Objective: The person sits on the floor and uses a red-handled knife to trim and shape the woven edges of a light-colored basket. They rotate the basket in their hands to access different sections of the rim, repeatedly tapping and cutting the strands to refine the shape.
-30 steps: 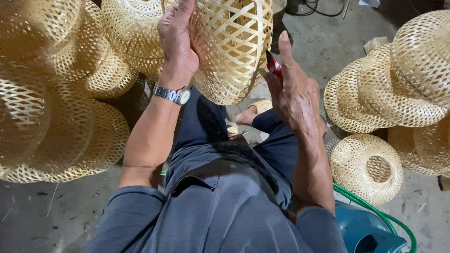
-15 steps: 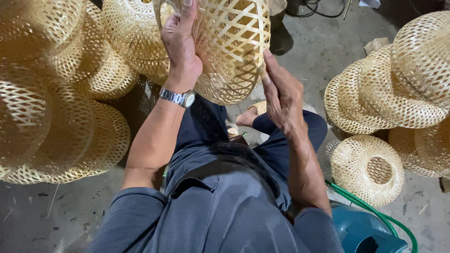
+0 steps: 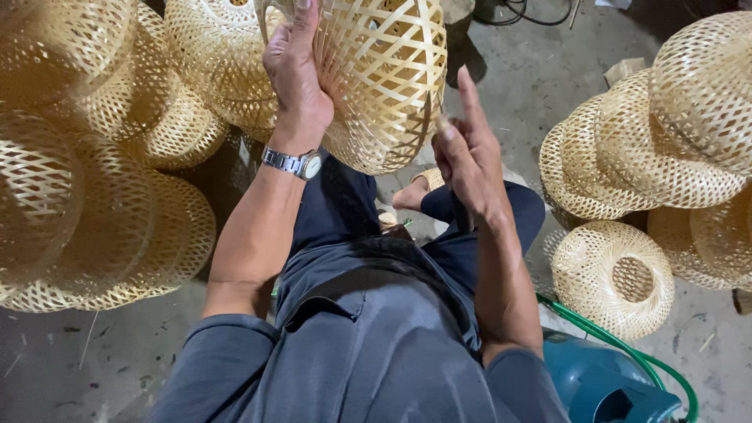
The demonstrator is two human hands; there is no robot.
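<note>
Along the left edge of the frame, a heap of woven bamboo shades point(image 3: 86, 180) lies piled on the concrete floor point(image 3: 133, 352), rounded and open-weave, filling the upper left and middle left. Just right of that pile the person's left hand point(image 3: 296, 74) reaches up the frame, a metal wristwatch point(image 3: 294, 163) at the wrist, palm flat against the side of the bamboo basket point(image 3: 376, 78) and fingers spread and pressed along its weave; it grips the basket's left flank rather than closing round anything small.

That basket sits at the top centre, held up off the lap, its domed bottom bulging down toward the person and its long axis running roughly up and away out of the frame's top. Directly right of and slightly below it comes the right hand point(image 3: 468, 160), fingers partly curled with the forefinger raised, its fingertips at the basket's lower right rim. A dark handle seems to run down from the palm, so it looks closed on a small tool, though I cannot make out what kind. So the basket lies up and to the left of the right hand, touching or all but touching, while the left hand already bears it.

Below both arms are dark trousers and a grey shirt. Farther right stands another stack of bamboo shades point(image 3: 674, 133), one small basket point(image 3: 615, 274) lying alone, and at lower right a blue container point(image 3: 607, 380) with a green hose point(image 3: 627, 348).
</note>
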